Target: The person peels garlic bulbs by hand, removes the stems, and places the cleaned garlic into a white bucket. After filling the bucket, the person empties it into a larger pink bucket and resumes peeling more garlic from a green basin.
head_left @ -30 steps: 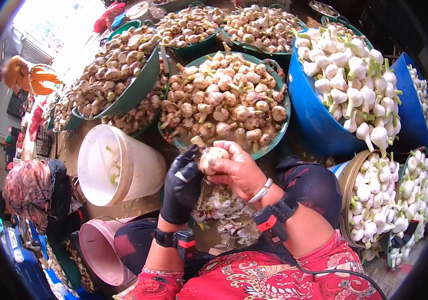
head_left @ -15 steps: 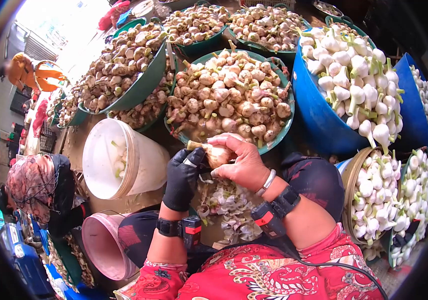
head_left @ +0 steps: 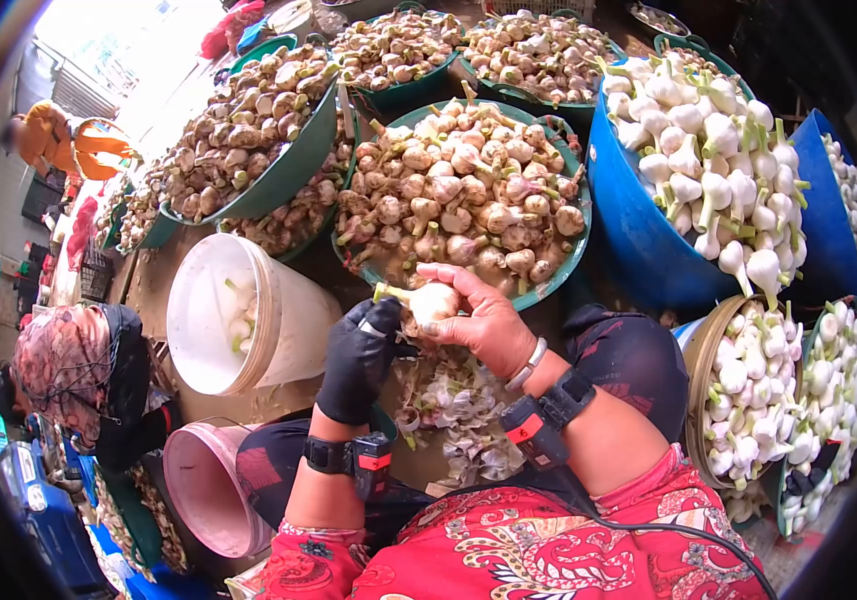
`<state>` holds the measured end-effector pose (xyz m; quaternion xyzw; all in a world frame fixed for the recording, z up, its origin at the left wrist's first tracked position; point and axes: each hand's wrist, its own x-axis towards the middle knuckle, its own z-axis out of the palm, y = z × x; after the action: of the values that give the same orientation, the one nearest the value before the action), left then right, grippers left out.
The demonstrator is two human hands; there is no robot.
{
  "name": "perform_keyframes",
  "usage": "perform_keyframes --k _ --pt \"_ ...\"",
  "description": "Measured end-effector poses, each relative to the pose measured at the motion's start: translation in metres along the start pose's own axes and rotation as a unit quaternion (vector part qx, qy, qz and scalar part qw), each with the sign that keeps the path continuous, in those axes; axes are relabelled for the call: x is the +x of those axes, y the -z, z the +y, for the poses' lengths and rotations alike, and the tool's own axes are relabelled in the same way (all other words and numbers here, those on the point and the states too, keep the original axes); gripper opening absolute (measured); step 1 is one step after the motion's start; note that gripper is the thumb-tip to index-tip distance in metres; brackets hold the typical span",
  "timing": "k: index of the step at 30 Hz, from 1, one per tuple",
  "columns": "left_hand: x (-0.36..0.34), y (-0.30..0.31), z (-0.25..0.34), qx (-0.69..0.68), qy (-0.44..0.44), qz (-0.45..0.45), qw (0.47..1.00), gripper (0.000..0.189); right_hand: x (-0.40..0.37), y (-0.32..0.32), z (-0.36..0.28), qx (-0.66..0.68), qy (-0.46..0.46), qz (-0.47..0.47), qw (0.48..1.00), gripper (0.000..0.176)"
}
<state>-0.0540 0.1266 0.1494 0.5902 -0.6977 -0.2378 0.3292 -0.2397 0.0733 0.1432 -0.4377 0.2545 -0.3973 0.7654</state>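
A garlic bulb (head_left: 436,302) with a short green stem is held between the thumb and fingers of my right hand (head_left: 494,328), its upper side bare and white. My left hand (head_left: 361,360), in a black glove, is closed beside the stem at the bulb's left. Brownish outer skin (head_left: 417,328) hangs loose below the bulb, against the gloved fingers; the exact grip is partly hidden. Under my hands lies a pile of shed garlic skins (head_left: 464,415). Just beyond them stands a green tub (head_left: 581,228) of unpeeled garlic bulbs.
To the right are a blue tub (head_left: 629,215) and a tilted bucket (head_left: 701,400), both full of white garlic. At left lie a white bucket (head_left: 294,325) with a few bulbs and a pink bucket (head_left: 211,490). A person in a patterned head covering (head_left: 64,370) is at far left.
Brown skin has come away from the bulb's upper side, which now shows white. My gloved left hand has moved slightly down and left from the stem.
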Motion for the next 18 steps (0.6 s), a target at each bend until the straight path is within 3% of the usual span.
perform_keyframes --k 1,2,3,5,7,8,9,10,11,14,15,16,17,18 --pt "0.001 -0.001 0.008 0.000 0.000 0.000 1.000 0.019 -0.001 -0.001 0.000 -0.019 0.015 0.002 1.000 0.061" --pt "0.004 -0.003 0.023 -0.245 0.169 0.026 0.954 0.017 -0.002 0.000 0.001 -0.018 0.014 0.004 1.000 0.061" --pt "0.004 -0.004 0.031 -0.467 0.323 0.050 0.822 0.016 -0.004 0.000 0.002 0.026 -0.010 -0.004 1.000 0.055" --pt "0.002 -0.008 0.024 -0.445 0.314 0.058 0.837 0.015 -0.005 0.000 0.001 0.071 -0.033 -0.010 0.997 0.050" --pt "-0.003 -0.010 0.016 -0.422 0.307 0.068 0.850 0.016 -0.006 0.000 0.001 0.163 -0.124 0.013 0.979 0.048" --pt "-0.005 -0.010 0.014 -0.366 0.259 0.064 0.891 0.017 -0.005 -0.003 0.001 0.145 -0.119 -0.002 0.982 0.047" --pt "-0.008 -0.010 0.010 -0.308 0.209 0.058 0.926 0.019 -0.007 0.000 -0.005 0.198 -0.228 -0.056 0.952 0.043" --pt "-0.008 -0.008 0.006 -0.204 0.113 0.056 0.971 0.022 -0.004 0.008 0.000 0.236 -0.281 -0.122 0.922 0.043" --pt "-0.008 -0.009 0.004 -0.205 0.116 0.056 0.970 0.022 -0.002 0.013 0.005 0.273 -0.331 -0.185 0.884 0.045" --pt "-0.003 -0.003 0.013 -0.101 0.016 0.010 0.995 0.021 -0.003 0.011 0.007 0.304 -0.395 -0.172 0.850 0.050" --pt "-0.005 -0.002 0.012 -0.101 0.017 0.011 0.995 0.021 -0.004 0.011 0.008 0.303 -0.396 -0.173 0.849 0.050" --pt "-0.009 -0.002 0.011 -0.297 0.122 -0.003 0.947 0.018 -0.006 0.010 0.010 0.322 -0.399 -0.217 0.831 0.051" --pt "-0.013 -0.002 0.009 -0.476 0.219 -0.017 0.851 0.017 -0.007 0.009 0.012 0.339 -0.400 -0.261 0.811 0.052" --pt "-0.019 -0.008 -0.002 -0.473 0.189 -0.018 0.860 0.020 -0.008 0.009 0.015 0.353 -0.374 -0.265 0.816 0.052"
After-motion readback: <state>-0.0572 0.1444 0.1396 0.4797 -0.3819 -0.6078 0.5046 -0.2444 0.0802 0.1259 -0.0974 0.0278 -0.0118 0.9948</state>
